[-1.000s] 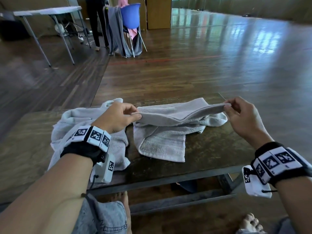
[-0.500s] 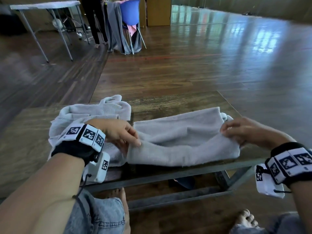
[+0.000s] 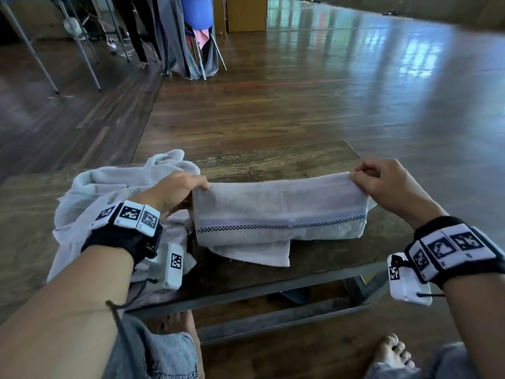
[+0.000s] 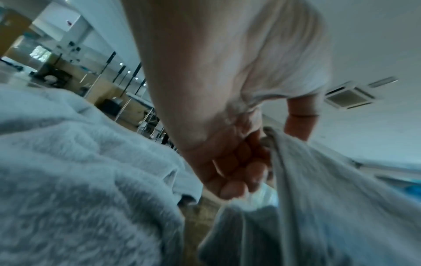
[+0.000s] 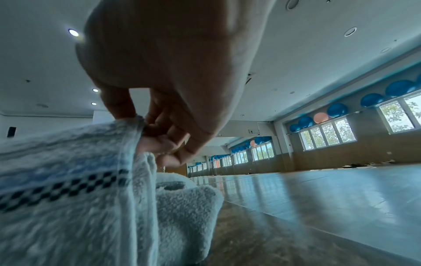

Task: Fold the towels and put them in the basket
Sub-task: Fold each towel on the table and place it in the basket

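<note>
Towel (image 3: pixel 278 212), pale grey terry with a woven band of small dark checks and a faint lilac stripe running along its length, hangs as a folded strip over the near right part of the table (image 3: pixel 273 162). Its long axis runs left to right, and the upper edge is held up taut between the two hands while the lower layers sag onto the tabletop, one corner (image 3: pixel 259 254) poking out toward the near edge. The left hand (image 3: pixel 175 191) pinches the upper left corner, fingers curled in against the cloth; the right hand (image 3: pixel 382 184) pinches the upper right corner between thumb and fingertips. The right wrist view shows the thick looped pile and the checked band close up, with the doubled layers bunched below the fingers (image 5: pixel 159 142).

Half a second ago the same towel lay flatter and lower on the table with its plain side up and the hands nearer the near edge; now its top edge is lifted and the checked band faces the person.

A second towel (image 3: pixel 109 192), the same pale fluffy cloth, lies crumpled on the left of the table, under the left wrist. The table is dark, worn wood on a metal frame, standing on a glossy plank floor (image 3: pixel 355 91).
</note>
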Motion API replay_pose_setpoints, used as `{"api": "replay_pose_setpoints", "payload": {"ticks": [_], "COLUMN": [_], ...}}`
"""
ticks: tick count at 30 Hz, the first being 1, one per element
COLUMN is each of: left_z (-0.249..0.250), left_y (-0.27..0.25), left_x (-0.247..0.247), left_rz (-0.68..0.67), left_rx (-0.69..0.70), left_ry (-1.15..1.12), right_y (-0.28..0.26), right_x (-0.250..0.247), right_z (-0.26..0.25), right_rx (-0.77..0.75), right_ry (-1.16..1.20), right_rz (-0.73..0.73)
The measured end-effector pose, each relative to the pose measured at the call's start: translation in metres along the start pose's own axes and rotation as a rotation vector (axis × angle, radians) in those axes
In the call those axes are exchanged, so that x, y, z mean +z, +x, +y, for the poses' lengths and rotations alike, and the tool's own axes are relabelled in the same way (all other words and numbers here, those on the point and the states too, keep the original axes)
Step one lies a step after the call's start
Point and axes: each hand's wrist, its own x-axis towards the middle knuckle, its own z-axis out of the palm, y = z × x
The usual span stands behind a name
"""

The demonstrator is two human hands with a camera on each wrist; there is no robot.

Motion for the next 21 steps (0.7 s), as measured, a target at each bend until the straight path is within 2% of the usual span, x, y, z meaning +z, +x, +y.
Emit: {"api": "replay_pose_setpoints", "payload": {"ticks": [2, 4, 7, 9, 13, 17, 21], "left_z": [-0.005, -0.014, -0.024, -0.028, -0.021, -0.017, -0.009], "left_y": [0.013, 0.024, 0.031, 0.033, 0.031, 0.022, 0.011], "left_x": [0.004, 0.008, 0.014, 0.015, 0.009, 0.005, 0.003], "left_rz": [0.101, 0.156, 0.104, 0.071, 0.094, 0.102, 0.156], "left_rx": [0.026, 0.078, 0.087, 0.073, 0.118, 0.178, 0.267], "left_ry": [0.043, 0.277, 0.473, 0.522, 0.549, 0.571, 0.527], "right_y": [0.008, 0.016, 0.023, 0.023, 0.025, 0.019, 0.012], "right_x": [0.006, 0.015, 0.028, 0.031, 0.023, 0.021, 0.011], "right_z": [-0.004, -0.005, 0.001, 0.007, 0.007, 0.004, -0.002], "right_rx": [-0.021, -0.043, -0.019, -0.002, -0.004, 0.009, -0.021], "right_ry": [-0.023, -0.121, -0.248, -0.262, -0.24, -0.265, -0.242], "right_rz": [0.085, 0.113, -0.012, -0.055, 0.004, -0.133, -0.051]}}
